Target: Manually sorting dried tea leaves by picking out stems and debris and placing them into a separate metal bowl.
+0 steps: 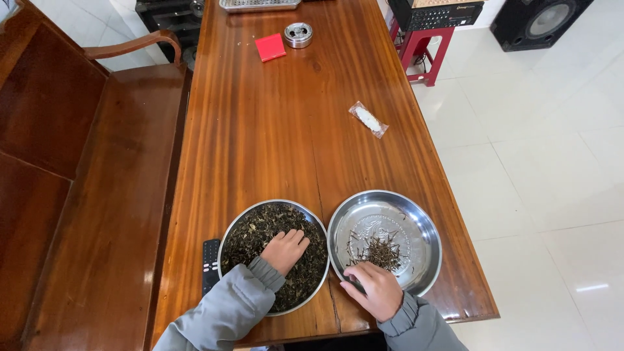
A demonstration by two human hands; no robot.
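1. We rest our left hand flat, fingers together, on the dark dried leaves that fill the round steel plate on the left; it clamps on nothing that we can see.
2. Our right hand sits at the near rim of the round steel plate on the right, fingers curled inward; whether they pinch anything we cannot tell.
3. That right plate holds only a small heap of thin dark stems, and most of its bottom is bare. We judge the sorting is at an early stage: the left plate is still heaped and much is left to go through.
4. Our right fingertips are hidden under the knuckles. A black remote control is partly covered by the left plate. The contents of the small clear packet farther up the long brown wooden table are too small to make out.
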